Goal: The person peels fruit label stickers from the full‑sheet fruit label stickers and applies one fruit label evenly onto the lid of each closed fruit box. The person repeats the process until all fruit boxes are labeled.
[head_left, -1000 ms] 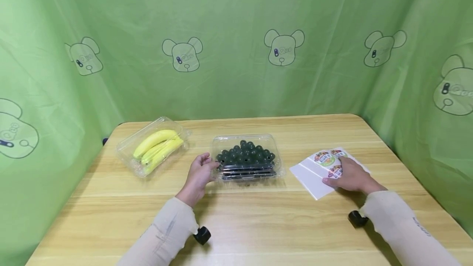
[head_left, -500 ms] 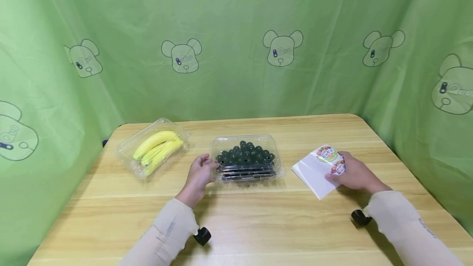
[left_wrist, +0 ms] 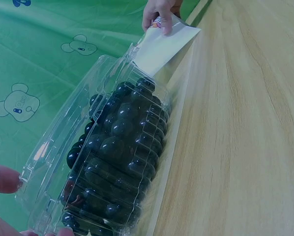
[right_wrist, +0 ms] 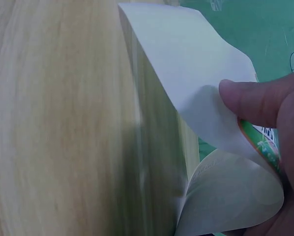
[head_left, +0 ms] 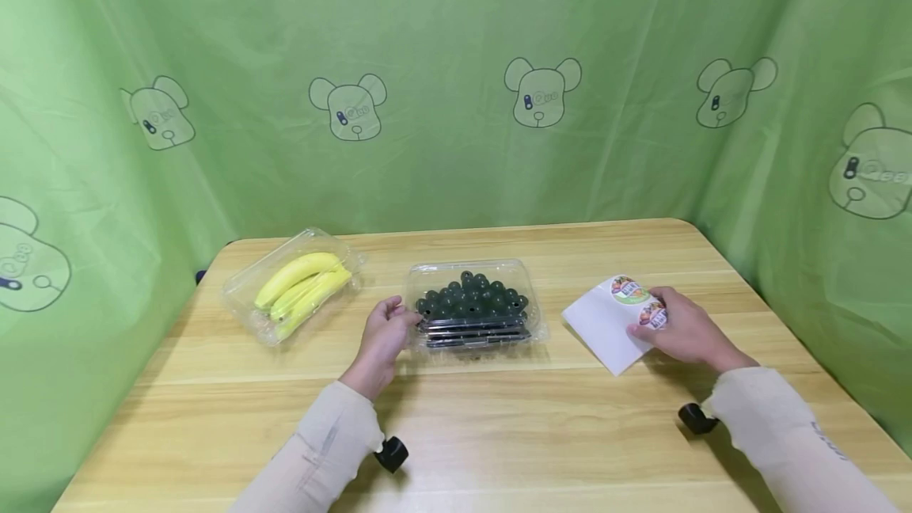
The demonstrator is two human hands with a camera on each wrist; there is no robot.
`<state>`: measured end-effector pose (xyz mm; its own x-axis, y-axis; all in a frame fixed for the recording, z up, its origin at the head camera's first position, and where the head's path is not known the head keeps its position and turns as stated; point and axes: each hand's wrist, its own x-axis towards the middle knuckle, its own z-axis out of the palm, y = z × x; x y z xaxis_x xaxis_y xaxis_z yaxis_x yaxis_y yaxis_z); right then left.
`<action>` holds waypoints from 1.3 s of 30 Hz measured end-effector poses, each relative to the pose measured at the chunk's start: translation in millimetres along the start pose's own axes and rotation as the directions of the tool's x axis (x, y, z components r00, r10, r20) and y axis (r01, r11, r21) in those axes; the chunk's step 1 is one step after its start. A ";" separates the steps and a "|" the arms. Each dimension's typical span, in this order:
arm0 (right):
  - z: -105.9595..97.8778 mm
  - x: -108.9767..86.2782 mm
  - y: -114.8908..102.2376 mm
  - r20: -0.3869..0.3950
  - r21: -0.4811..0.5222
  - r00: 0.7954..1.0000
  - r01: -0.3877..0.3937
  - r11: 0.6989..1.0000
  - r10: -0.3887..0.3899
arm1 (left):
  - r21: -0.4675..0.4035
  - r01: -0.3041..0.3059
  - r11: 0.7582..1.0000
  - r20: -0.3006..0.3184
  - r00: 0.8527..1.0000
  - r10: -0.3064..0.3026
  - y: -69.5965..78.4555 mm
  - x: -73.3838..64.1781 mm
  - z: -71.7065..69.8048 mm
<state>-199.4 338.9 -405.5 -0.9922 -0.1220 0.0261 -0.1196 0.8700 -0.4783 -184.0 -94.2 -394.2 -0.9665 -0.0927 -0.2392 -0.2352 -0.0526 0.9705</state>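
A clear plastic clamshell container (head_left: 473, 335) of dark grapes (head_left: 470, 303) stands on the table in the middle of the head view, its lid down. My left hand (head_left: 385, 339) holds its left end; in the left wrist view the thumb (left_wrist: 4, 178) is at the lid's edge and fingertips show at the lower end. To the right, my right hand (head_left: 687, 327) pinches a white sheet of round fruit stickers (head_left: 606, 331). In the right wrist view the thumb presses the sheet (right_wrist: 186, 59), which bends and curls under; most stickers are hidden by the hand.
A second clear container (head_left: 249, 287) with yellow bananas (head_left: 302, 283) lies at an angle at the back left of the wooden table (head_left: 499, 434). Green curtains (head_left: 456, 165) printed with bear heads stand behind the table and along both sides.
My right hand has drawn slightly right and curled the sticker sheet up, so its far right part no longer shows flat. The left hand and the grape container stay put.
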 end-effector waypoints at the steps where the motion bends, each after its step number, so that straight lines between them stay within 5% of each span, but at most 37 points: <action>1: -0.2 -0.2 -0.2 0.001 -0.001 1.000 -0.001 1.000 0.001 | 0.001 0.000 1.000 -0.001 1.000 0.000 0.2 -0.1 0.4; 39: -4.7 -6.1 -6.3 -0.002 0.004 1.000 0.000 1.000 0.000 | 0.070 -0.025 0.997 -0.047 0.999 0.028 13.3 -1.3 7.0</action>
<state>-192.7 336.3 -398.5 -0.9923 -0.1207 0.0276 -0.1190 0.8679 -0.4822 -186.6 -87.8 -380.8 -0.9670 -0.1405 -0.2128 -0.2175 0.0193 0.9759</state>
